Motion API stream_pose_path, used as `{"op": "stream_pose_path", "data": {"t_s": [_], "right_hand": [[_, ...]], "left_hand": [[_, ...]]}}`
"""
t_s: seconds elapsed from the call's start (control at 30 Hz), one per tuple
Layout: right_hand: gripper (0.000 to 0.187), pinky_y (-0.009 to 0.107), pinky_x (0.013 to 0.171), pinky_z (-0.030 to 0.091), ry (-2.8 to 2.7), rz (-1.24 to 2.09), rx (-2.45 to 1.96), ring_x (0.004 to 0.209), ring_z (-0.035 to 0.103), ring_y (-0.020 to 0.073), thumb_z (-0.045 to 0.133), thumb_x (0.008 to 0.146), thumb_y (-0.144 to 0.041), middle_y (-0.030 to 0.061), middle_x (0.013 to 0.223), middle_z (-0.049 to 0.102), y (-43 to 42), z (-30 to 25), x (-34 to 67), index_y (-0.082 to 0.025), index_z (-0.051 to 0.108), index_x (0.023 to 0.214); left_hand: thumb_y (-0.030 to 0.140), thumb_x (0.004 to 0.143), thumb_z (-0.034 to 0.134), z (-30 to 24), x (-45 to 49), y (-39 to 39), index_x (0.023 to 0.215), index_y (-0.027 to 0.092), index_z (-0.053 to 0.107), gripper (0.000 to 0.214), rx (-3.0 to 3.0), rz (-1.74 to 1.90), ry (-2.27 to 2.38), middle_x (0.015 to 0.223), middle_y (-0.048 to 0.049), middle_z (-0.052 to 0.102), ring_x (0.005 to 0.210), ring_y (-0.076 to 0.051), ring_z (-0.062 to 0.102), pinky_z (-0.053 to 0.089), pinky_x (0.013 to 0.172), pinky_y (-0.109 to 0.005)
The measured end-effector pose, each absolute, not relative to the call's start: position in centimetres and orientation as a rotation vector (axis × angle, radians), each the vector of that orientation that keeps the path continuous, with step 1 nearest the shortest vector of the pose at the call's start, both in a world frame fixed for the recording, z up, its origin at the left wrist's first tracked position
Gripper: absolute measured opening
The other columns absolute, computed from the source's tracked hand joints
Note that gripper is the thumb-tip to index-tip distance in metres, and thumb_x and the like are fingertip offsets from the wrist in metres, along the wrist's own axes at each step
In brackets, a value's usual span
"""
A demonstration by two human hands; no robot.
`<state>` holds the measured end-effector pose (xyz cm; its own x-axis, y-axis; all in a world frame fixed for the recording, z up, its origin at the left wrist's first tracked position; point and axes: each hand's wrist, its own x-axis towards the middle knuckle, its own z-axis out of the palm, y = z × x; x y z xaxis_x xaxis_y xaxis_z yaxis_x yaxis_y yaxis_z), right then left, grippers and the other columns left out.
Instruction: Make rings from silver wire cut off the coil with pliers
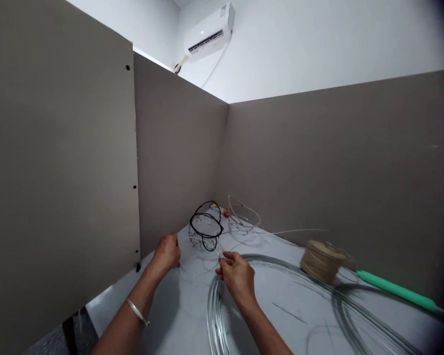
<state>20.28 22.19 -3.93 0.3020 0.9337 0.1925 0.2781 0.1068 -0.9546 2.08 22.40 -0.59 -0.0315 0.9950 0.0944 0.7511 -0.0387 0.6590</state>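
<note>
Both my hands reach forward over a white table (177, 315). My left hand (167, 252) is closed, with a silver bangle on its wrist, next to a small frame of black wire loops (206, 226). My right hand (237, 274) is pinched on a thin silvery wire that runs up toward the frame. What the left fingers hold is too thin to make out. Under my right hand lies a large coil of silver wire (216, 315).
A spool of tan twine (321, 260) stands to the right, with a green-handled tool (395, 291) beyond it. Pale wire hoops (244, 213) lie in the far corner. Grey partition boards (318, 162) wall the table on the left and back. An air conditioner (209, 32) hangs above.
</note>
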Motion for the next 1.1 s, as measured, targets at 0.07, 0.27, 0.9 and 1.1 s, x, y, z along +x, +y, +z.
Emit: {"op": "stream_pose_path", "data": {"t_s": [0.07, 0.27, 0.9, 1.1], "right_hand": [[0.015, 0.024, 0.035, 0.046, -1.206, 0.689, -1.400, 0.040, 0.060, 0.0168, 0.051, 0.062, -0.022, 0.0007, 0.054, 0.061, 22.0, -3.9, 20.3, -0.016, 0.056, 0.074], [0.023, 0.028, 0.047, 0.053, -1.216, 0.607, -1.308, 0.048, 0.062, 0.0170, 0.054, 0.065, -0.033, 0.0047, 0.068, 0.065, 20.9, -4.2, 20.3, -0.016, 0.056, 0.082], [0.024, 0.027, 0.049, 0.053, -1.243, 0.652, -1.272, 0.057, 0.064, 0.0187, 0.053, 0.070, -0.036, 0.0087, 0.076, 0.066, 19.9, -7.0, 20.1, -0.016, 0.055, 0.083], [0.022, 0.027, 0.046, 0.052, -1.289, 0.606, -1.310, 0.051, 0.062, 0.0173, 0.051, 0.070, -0.036, 0.0085, 0.074, 0.066, 20.1, -7.9, 20.8, -0.017, 0.055, 0.081]], "left_hand": [[0.003, 0.069, 0.039, -0.8, 2.1, 22.1, 0.073, 0.013, 0.055, 0.019, 1.852, 0.828, 1.811, 0.044, -0.0013, 0.057, 0.045, -0.014, 0.057, 0.038, 0.051, -0.021], [0.011, 0.076, 0.038, -1.4, 2.0, 20.6, 0.072, 0.018, 0.048, 0.013, 1.883, 0.975, 1.769, 0.047, 0.0023, 0.053, 0.047, -0.012, 0.057, 0.035, 0.051, -0.020], [0.023, 0.077, 0.037, -6.0, 1.8, 19.3, 0.064, 0.022, 0.036, 0.013, 1.795, 1.290, 1.688, 0.045, 0.0049, 0.047, 0.042, -0.011, 0.053, 0.034, 0.046, -0.019], [0.024, 0.076, 0.036, -6.5, 2.3, 19.4, 0.063, 0.023, 0.032, 0.014, 1.733, 1.257, 1.664, 0.043, 0.0054, 0.045, 0.040, -0.012, 0.052, 0.034, 0.045, -0.019]]}}
